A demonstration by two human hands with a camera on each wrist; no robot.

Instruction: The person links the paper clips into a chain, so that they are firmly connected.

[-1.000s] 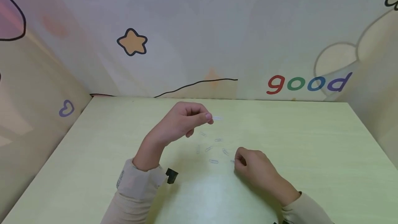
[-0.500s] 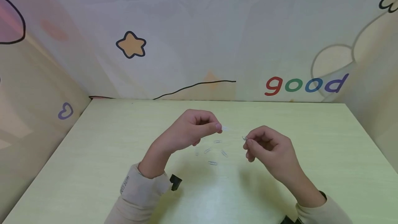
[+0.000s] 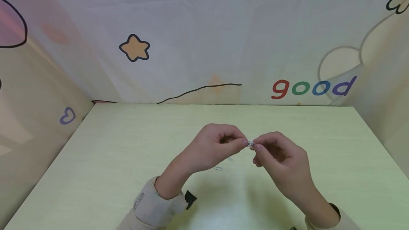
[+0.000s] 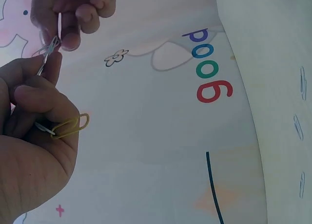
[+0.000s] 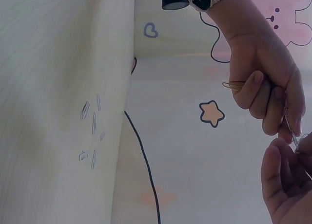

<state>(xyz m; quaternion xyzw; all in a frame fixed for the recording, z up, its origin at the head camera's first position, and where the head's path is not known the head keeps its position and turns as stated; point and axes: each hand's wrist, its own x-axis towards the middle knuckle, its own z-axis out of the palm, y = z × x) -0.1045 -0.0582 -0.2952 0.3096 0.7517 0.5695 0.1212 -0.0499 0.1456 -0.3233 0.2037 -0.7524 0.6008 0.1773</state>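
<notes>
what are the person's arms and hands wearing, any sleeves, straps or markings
Both hands, the left hand and the right hand, are bare: no gloves, and no rings are visible. Each arm wears a pale beige long sleeve ending at the wrist. The left cuff carries small dark lettering, too small to read. A small black device sits at the left wrist.

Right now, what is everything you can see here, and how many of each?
Paper clips pinched between the fingertips: count unclear, silver, above the table.
Yellow paper clip: one, hanging linked under the left palm.
Loose paper clips: about six, silver, lying on the table.
Table: one, pale green.
Backdrop: one, with a star, a heart and the word good.
Left hand: one, pinching clips.
Right hand: one, pinching clips.
</notes>
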